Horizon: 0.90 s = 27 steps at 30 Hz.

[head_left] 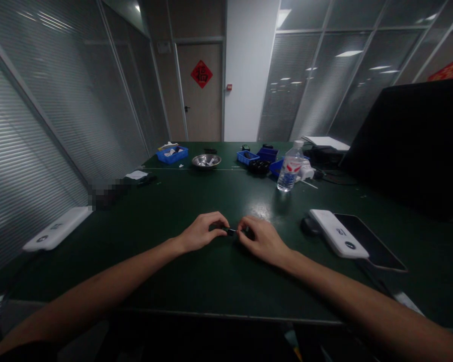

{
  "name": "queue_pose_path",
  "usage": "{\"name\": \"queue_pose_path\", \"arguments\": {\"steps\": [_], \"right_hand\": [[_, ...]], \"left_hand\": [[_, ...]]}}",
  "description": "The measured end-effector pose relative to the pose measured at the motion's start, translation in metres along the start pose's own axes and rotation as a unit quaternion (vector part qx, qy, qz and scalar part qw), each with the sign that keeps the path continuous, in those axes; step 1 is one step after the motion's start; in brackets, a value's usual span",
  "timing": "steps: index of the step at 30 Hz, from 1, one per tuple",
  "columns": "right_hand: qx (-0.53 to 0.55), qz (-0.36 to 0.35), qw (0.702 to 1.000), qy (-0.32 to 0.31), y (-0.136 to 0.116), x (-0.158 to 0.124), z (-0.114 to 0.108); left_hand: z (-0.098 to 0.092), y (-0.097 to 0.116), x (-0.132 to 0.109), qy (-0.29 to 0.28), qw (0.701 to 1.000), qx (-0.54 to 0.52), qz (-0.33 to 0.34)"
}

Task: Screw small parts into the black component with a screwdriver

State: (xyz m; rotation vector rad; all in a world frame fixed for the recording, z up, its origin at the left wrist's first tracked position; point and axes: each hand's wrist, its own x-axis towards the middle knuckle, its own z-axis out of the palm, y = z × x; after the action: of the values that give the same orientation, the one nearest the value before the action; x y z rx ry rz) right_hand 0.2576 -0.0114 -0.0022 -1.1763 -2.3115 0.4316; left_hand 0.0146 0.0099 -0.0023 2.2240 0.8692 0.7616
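The left hand (205, 232) has its grip pinching a small dark piece (231, 232); the right hand (263, 238) pinches its pale end. The piece is held, not set down; whether its parts are fully joined is too small to tell. The worktop (196, 286) leaves room toward its near edge; rightward, a white power bank (337, 232) limits movement; a bottle (290, 168) stands toward the far right corner.

Smooth tabletop (166, 281) with a soft gloss; shiny metal bowl (206, 166), far; plastic tray (172, 159), far left; clear, glossy plastic bottle (286, 180), right; smooth plastic power bank (331, 226), near right; matt, wood-look door (201, 115), far; matt paper (137, 174), left; the black part (231, 232), near, is perhaps plastic with a bright metal tip, too small to be sure.
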Motion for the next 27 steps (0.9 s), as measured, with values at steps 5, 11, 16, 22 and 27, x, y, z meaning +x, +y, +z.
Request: {"name": "queue_pose_path", "arguments": {"steps": [5,11,16,22,27], "right_hand": [[-0.005,0.003,1.0,-0.003,-0.0015,-0.0001,-0.0012],[-0.004,-0.004,1.0,-0.009,-0.0044,-0.0004,-0.0028],[0.008,-0.007,1.0,-0.005,-0.0029,-0.0007,-0.0021],[0.023,-0.013,1.0,-0.004,-0.003,-0.0008,-0.0025],[0.009,-0.024,1.0,-0.018,-0.0052,-0.0012,-0.003]], "left_hand": [[-0.0009,0.0027,-0.0012,0.001,1.0,0.017,0.012],[-0.0025,0.0042,-0.0027,-0.012,0.999,0.032,0.037],[-0.0017,0.002,-0.0015,-0.013,1.0,0.001,0.019],[-0.0017,0.0001,-0.001,-0.005,0.999,-0.032,-0.002],[-0.0008,0.0031,-0.003,-0.007,0.999,0.012,0.036]]}}
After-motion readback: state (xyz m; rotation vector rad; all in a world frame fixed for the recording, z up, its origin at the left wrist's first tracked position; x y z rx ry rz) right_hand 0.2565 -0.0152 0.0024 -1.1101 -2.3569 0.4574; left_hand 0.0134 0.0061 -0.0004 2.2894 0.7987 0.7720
